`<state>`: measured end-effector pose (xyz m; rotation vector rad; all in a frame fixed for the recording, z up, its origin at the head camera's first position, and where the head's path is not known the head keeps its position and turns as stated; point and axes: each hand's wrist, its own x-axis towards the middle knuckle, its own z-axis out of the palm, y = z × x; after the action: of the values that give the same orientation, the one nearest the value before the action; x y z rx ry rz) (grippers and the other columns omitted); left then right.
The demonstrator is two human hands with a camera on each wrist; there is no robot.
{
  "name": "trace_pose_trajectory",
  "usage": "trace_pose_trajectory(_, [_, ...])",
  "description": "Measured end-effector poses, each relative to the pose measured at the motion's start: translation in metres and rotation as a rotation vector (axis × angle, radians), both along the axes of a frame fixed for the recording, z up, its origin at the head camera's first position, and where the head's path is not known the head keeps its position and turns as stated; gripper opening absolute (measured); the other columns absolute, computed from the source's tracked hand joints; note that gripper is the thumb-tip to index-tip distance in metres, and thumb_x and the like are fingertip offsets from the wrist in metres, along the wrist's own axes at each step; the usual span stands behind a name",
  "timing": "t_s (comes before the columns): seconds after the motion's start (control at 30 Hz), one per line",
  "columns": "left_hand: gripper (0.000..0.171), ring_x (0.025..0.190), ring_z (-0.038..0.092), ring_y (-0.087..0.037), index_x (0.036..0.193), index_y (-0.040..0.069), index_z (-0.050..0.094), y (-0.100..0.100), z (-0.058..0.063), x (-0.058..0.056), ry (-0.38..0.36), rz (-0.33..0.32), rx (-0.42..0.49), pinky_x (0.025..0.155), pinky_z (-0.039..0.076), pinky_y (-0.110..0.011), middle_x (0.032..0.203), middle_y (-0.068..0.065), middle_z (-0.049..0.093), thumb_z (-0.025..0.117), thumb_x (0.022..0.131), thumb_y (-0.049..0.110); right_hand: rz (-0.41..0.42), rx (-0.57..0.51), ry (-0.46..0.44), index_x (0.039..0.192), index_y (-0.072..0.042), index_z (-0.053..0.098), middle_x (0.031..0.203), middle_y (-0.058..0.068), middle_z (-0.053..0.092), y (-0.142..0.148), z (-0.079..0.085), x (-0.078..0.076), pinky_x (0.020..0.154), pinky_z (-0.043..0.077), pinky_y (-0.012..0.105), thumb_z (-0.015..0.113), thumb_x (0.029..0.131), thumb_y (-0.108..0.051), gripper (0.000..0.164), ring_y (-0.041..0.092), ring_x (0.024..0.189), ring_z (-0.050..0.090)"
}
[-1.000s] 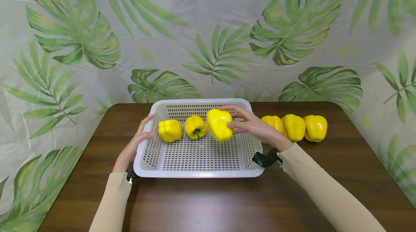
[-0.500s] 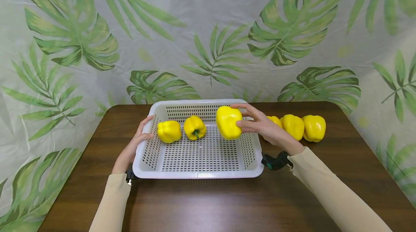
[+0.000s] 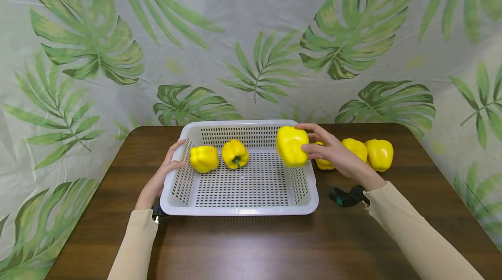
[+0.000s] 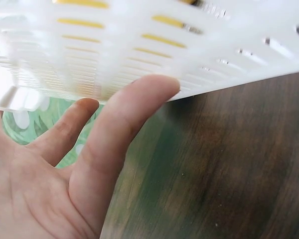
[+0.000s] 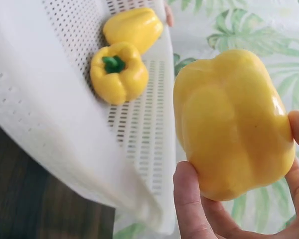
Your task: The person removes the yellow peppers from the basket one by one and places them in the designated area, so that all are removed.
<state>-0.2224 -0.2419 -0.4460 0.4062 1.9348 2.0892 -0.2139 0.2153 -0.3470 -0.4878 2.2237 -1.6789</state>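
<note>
My right hand (image 3: 327, 147) grips a yellow bell pepper (image 3: 292, 146) between thumb and fingers, above the right end of a white perforated plastic basket (image 3: 239, 211). The right wrist view shows this pepper large, with fingertips (image 5: 187, 186) pressed to its sides. Two more yellow bell peppers lie inside the basket: one on its side at the left (image 3: 204, 158), and beside it one with its green stem facing forward (image 3: 235, 154). My left hand (image 3: 157, 179) rests against the basket's left side, its thumb (image 4: 134, 112) and fingers extended along the outer wall in the left wrist view.
Right of the basket, several yellow bell peppers stand in a row on the dark wooden table (image 3: 243, 249); the nearest (image 3: 323, 164) is partly hidden by my right hand, and the farthest (image 3: 379, 155) shows fully. A leaf-patterned cloth (image 3: 259, 31) hangs behind the table.
My right hand has carried the held bell pepper rightward and slightly up, from above the basket's middle right to its right wall. The left hand and the basket stay practically in place.
</note>
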Motion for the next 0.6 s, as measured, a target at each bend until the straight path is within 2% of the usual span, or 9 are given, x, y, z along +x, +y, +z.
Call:
trace_pose_trajectory(0.2, [0.065, 0.129, 0.022, -0.049, 0.148, 0.036, 0.019, 0.002, -0.001, -0.004, -0.010, 0.025, 0.036, 0.092, 0.036, -0.060, 0.155, -0.018, -0.001, 0.033, 0.094, 0.004, -0.031, -0.028, -0.018, 0.144, -0.019, 0.035, 0.137, 0.017, 0.037, 0.010, -0.003, 0.005, 0.090, 0.045, 0.045, 0.057, 0.096, -0.023, 0.053, 0.033, 0.115, 0.046])
trace_pose_trajectory(0.4, [0.065, 0.128, 0.022, -0.050, 0.148, 0.036, 0.019, 0.002, -0.002, -0.005, -0.002, 0.028, 0.033, 0.091, 0.038, -0.057, 0.155, -0.018, -0.001, 0.033, 0.093, 0.003, -0.050, -0.056, -0.015, 0.143, -0.019, 0.036, 0.137, 0.017, 0.036, 0.021, -0.007, 0.008, 0.086, 0.048, 0.036, 0.055, 0.097, -0.021, 0.050, 0.030, 0.112, 0.050])
trace_pose_trajectory(0.6, [0.065, 0.128, 0.022, -0.049, 0.148, 0.036, 0.020, 0.001, -0.002, -0.006, -0.002, 0.029, 0.033, 0.090, 0.039, -0.056, 0.155, -0.018, -0.001, 0.033, 0.093, 0.004, -0.050, -0.076, -0.006, 0.143, -0.021, 0.036, 0.136, 0.018, 0.035, 0.031, -0.012, 0.011, 0.084, 0.048, 0.033, 0.053, 0.098, -0.019, 0.048, 0.026, 0.108, 0.051])
